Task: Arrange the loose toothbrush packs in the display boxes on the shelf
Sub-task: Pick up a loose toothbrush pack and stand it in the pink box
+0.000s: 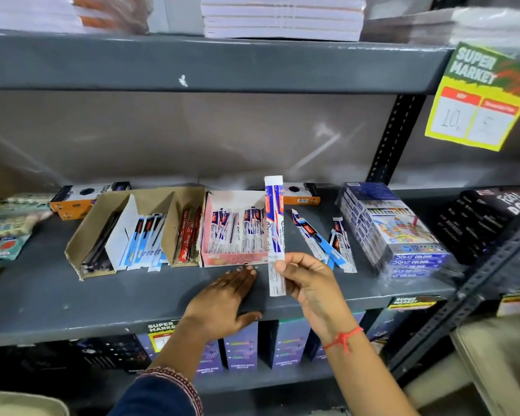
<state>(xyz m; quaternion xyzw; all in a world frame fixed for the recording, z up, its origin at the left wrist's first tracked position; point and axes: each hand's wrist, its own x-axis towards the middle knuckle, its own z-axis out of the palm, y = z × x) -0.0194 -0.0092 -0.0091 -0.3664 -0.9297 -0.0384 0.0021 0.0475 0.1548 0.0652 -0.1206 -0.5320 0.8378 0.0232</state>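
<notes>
My right hand [308, 283] pinches a long white-and-blue toothbrush pack [274, 223] near its lower end and holds it upright, just right of the pink display box [234, 259]. That box has several similar packs standing in it. My left hand [222, 298] lies flat on the grey shelf [72, 298] with its fingertips at the pink box's front edge. Loose packs [324, 241] lie slanted on the shelf to the right of the box. A brown cardboard display box [81, 250] on the left holds dark, blue-white and red packs in separate compartments.
A wrapped stack of colour-pencil boxes [394, 232] stands right of the loose packs, with black boxes [490, 217] beyond. Orange boxes [78, 199] lie behind the brown box. A yellow price sign [478, 115] hangs at upper right. Small packets [3, 235] crowd the far left.
</notes>
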